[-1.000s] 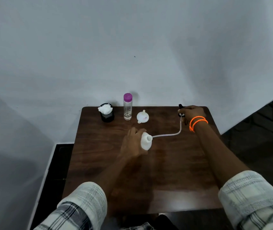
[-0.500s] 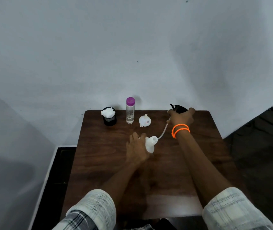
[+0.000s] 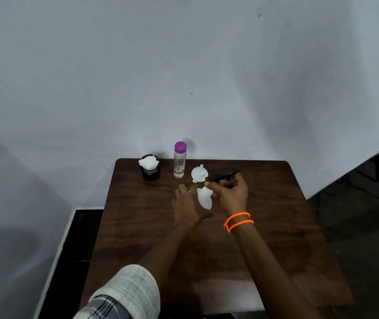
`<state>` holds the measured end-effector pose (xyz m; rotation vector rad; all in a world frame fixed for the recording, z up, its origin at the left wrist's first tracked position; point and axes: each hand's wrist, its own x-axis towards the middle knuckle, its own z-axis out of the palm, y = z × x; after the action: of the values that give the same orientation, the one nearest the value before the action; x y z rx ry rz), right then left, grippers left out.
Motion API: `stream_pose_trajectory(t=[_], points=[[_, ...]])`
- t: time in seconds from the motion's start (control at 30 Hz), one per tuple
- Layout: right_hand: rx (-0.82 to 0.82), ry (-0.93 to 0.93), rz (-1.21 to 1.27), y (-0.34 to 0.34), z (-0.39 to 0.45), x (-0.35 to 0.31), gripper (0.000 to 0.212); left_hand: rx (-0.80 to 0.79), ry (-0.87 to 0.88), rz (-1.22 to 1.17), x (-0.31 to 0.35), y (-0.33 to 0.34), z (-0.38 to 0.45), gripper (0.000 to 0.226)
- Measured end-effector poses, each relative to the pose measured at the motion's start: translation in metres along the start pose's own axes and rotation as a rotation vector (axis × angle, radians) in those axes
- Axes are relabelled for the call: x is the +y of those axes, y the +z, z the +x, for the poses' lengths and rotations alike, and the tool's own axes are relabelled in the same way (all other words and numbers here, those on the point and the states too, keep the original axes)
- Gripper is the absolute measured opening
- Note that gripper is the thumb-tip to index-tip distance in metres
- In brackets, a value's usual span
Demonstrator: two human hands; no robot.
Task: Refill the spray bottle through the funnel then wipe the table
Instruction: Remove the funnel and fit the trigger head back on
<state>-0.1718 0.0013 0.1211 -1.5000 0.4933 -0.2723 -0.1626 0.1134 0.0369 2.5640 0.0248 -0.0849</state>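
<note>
The small white spray bottle (image 3: 204, 197) is tilted just above the middle of the brown table (image 3: 276, 226), and my left hand (image 3: 185, 203) grips it from the left. My right hand (image 3: 230, 192) holds the black spray head (image 3: 224, 175) right at the bottle's neck; the dip tube is hidden. A white funnel (image 3: 199, 173) lies on the table just behind my hands. To its left stands a clear water bottle (image 3: 179, 161) with a purple cap, holding a little liquid.
A black cup (image 3: 150, 172) stuffed with white tissue (image 3: 148, 162) stands at the table's back left. The table's far edge is against a pale wall. Dark floor lies to the left and right of the table.
My right hand has swung left with the spray head, from the back right of the table to the bottle's neck. The long white tube no longer shows. My left hand still grips the bottle.
</note>
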Motion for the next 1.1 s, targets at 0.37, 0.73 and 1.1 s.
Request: stream_pose_trajectory(t=[0.37,0.73,1.1], points=[[-0.034,-0.085,-0.012,-0.015,-0.002,0.02,0.038,-0.005,0.061,-0.058,0.015,-0.004,-0.001,0.091],[-0.264,0.009,-0.14,-0.042,0.008,0.029,0.092,0.031,0.163,-0.207,0.015,-0.011,0.005,0.098],[-0.695,-0.034,-0.091,-0.052,0.038,-0.02,0.096,-0.091,0.346,-0.251,0.008,-0.018,0.009,0.098]])
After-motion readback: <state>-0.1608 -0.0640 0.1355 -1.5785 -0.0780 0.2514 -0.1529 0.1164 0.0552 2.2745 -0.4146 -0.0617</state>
